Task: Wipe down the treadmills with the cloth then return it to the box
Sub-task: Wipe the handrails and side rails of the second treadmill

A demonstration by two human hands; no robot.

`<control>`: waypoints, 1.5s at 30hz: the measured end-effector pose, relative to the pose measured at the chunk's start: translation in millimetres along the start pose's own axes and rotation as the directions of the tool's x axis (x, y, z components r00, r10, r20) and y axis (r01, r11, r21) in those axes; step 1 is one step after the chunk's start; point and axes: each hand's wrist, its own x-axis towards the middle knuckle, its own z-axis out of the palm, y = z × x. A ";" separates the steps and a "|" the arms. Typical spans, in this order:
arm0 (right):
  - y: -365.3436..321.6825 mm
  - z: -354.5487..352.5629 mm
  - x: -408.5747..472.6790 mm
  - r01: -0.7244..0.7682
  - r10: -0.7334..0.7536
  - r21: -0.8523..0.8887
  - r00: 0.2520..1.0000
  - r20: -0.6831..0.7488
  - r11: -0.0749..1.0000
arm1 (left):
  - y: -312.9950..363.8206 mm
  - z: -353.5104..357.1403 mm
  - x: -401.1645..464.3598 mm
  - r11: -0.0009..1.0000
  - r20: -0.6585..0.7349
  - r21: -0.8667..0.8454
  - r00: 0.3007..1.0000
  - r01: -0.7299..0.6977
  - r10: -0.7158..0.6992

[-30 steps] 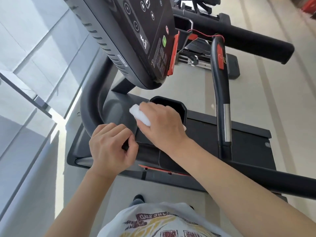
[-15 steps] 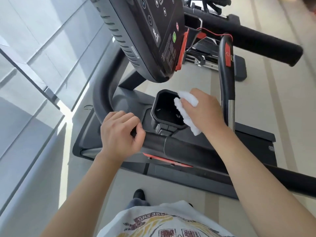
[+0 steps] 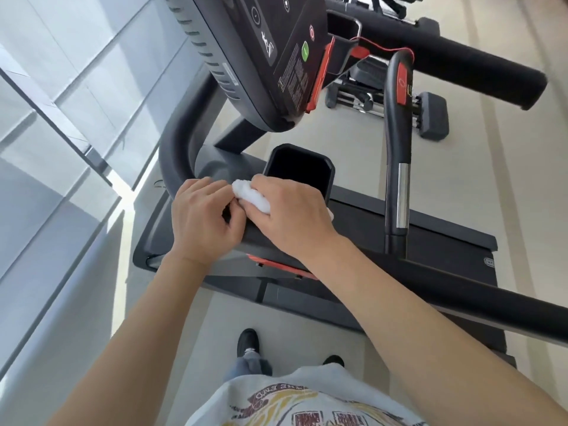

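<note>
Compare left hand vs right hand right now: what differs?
The right hand holds the white cloth against the treadmill's crossbar; the left hand holds no cloth. The left hand curls round the bar at the bend; the right hand lies beside the black cup holder. Both rest on the treadmill.

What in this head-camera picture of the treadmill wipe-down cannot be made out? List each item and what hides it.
- Most of the cloth: covered by the right hand; only one bunched end shows.
- What the left hand curls round: hidden under its own fingers.
- Console top: cut off by the upper edge.
- Console label print: too small to read.
- The box: out of view.
</note>
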 end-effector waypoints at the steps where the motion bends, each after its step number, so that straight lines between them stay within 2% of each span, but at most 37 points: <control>1: 2.0 0.4 0.5 -0.002 0.002 0.021 1.000 0.026 1.000 | 3.2 -2.3 -0.8 1.000 0.014 0.005 1.000 0.021 -0.021; 5: 24.4 -20.1 -23.4 -0.045 0.041 0.055 0.997 0.070 0.997 | 32.7 -5.2 -5.8 0.988 0.043 0.001 0.987 0.157 -0.157; 7: 41.7 -33.1 -43.8 -0.077 0.073 0.043 0.993 0.090 0.996 | 57.5 -1.8 -14.0 0.985 0.052 -0.004 0.983 0.174 -0.174; 11: 91.1 -58.2 -84.5 -0.136 0.136 -0.007 0.988 0.074 0.991 | 112.7 15.1 -29.2 0.995 0.147 -0.052 0.986 0.088 -0.080; 16: 152.4 -94.6 -122.7 -0.148 0.180 -0.167 0.963 0.202 0.975 | 173.9 43.7 -33.9 1.000 0.297 -0.029 0.955 -0.009 0.017; 19: 178.6 -116.7 -139.4 -0.226 0.239 -0.079 0.938 0.250 0.971 | 206.2 58.5 -32.1 0.999 0.383 -0.048 0.924 -0.010 0.027; 25: 222.8 -139.1 -171.1 -0.278 0.298 -0.110 0.920 0.256 0.954 | 272.3 93.5 -36.5 0.998 0.430 -0.045 0.901 -0.037 0.053; 28: 259.6 -157.9 -191.8 -0.368 0.383 -0.107 0.869 0.313 0.924 | 302.9 108.6 -39.6 0.998 0.448 -0.040 0.892 -0.041 0.054; 30: 286.5 -171.2 -210.1 -0.491 0.467 -0.017 0.818 0.336 0.871 | 325.3 119.2 -41.5 0.999 0.456 -0.039 0.888 -0.039 0.052; 33: 318.5 -192.0 -237.1 -0.565 0.486 0.141 0.791 0.372 0.813 | 358.1 135.5 -44.6 0.998 0.476 -0.048 0.878 -0.040 0.058; 38: 368.5 -236.0 -288.2 -0.635 0.580 0.110 0.753 0.310 0.765 | 405.0 157.9 -47.6 0.993 0.517 -0.089 0.849 -0.076 0.111; 42: 404.6 -273.9 -329.0 -0.715 0.687 0.045 0.685 0.242 0.697 | 427.7 171.6 -44.9 0.987 0.542 -0.130 0.827 -0.093 0.149; 45: 416.3 -287.9 -347.8 -0.763 0.741 0.061 0.641 0.201 0.643 | 440.4 178.3 -43.8 0.983 0.568 -0.148 0.805 -0.105 0.171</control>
